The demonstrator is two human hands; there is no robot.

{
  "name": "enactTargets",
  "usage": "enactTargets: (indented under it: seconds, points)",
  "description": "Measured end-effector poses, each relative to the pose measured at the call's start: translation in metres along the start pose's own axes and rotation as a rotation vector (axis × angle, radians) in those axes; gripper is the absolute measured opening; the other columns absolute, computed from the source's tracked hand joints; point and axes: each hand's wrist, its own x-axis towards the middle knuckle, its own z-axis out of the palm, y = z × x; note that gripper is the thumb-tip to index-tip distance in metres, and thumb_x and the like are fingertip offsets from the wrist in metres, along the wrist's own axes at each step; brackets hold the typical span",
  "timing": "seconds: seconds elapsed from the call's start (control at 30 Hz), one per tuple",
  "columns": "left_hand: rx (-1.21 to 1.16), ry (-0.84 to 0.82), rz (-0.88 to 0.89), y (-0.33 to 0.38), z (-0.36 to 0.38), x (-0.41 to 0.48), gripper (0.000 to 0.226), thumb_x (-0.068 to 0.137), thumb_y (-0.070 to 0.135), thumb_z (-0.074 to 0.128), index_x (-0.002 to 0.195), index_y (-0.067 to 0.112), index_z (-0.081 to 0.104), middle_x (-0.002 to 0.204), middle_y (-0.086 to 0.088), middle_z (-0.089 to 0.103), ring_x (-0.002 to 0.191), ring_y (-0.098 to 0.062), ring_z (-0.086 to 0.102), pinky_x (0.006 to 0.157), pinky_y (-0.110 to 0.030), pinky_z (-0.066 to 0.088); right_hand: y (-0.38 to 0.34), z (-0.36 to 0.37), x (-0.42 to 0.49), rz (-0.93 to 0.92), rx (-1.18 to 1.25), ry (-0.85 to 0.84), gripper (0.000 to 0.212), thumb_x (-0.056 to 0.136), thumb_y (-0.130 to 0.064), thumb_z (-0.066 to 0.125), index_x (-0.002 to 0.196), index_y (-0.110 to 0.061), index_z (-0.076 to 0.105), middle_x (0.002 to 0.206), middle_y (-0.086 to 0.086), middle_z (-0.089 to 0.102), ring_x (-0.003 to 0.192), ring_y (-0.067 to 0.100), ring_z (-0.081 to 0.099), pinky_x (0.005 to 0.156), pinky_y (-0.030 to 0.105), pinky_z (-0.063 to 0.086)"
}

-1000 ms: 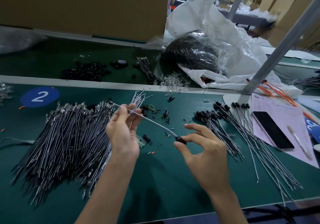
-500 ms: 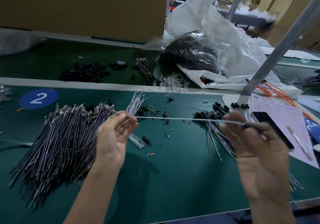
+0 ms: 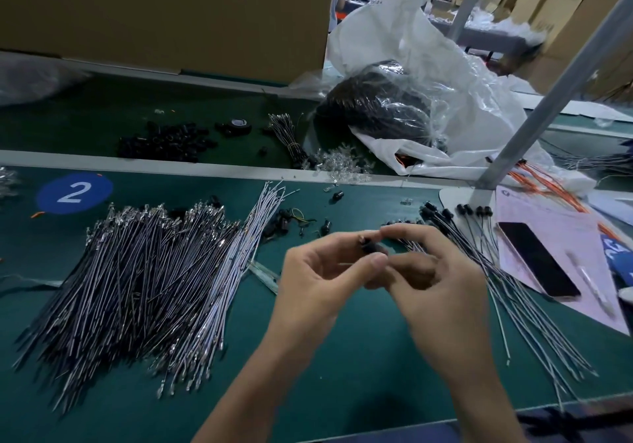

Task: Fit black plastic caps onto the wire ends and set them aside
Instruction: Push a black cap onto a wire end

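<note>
Black cap (image 3: 368, 246) pinched between thumb and forefinger of left grip (image 3: 318, 271), held above mid-counter (image 3: 342, 367). Right grip (image 3: 440, 291) set close against it, fingers curled, forefinger tip at the cap; whether anything is pinched there cannot be told. Uncapped wire pile (image 3: 137, 271) spread at left. Capped wires (image 3: 476, 250) fanned at right, beside a phone (image 3: 537, 259).

Head-worn, forward-down, close over green bench (image 3: 359, 374)
</note>
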Motion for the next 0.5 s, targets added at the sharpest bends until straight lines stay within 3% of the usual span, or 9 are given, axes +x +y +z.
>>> enactTargets:
  seconds: [0.13,0.3,0.5]
  points:
    - [-0.063,0.109,-0.015,-0.004,-0.003,0.000,0.018,0.069,0.017,0.075,0.086,0.015,0.079,0.083,-0.009,0.076,0.074,-0.011,0.068,0.068,-0.017,0.052,0.014,0.010,0.001,0.024,-0.025,-0.038,0.034,0.078,0.002,0.076,0.097,-0.023,0.064,0.070,-0.013,0.074,0.066,0.004,0.072,0.063,0.010,0.052]
    - [-0.040,0.198,0.007,-0.002,-0.012,0.004,0.026,0.061,0.026,0.080,0.087,0.022,0.079,0.088,-0.008,0.077,0.085,-0.013,0.072,0.075,-0.015,0.052,0.025,0.010,0.002,0.103,-0.041,-0.138,0.022,0.083,0.001,0.071,0.078,-0.021,0.073,0.069,-0.003,0.074,0.064,0.016,0.072,0.072,0.037,0.060]
    - [-0.030,0.233,0.007,-0.004,-0.012,0.005,0.022,0.062,0.024,0.081,0.084,0.022,0.079,0.083,-0.005,0.076,0.078,-0.011,0.071,0.070,-0.015,0.051,0.029,0.023,0.001,0.231,0.276,-0.150,0.010,0.087,0.002,0.065,0.080,-0.002,0.072,0.070,0.012,0.072,0.062,0.016,0.068,0.061,0.020,0.054]
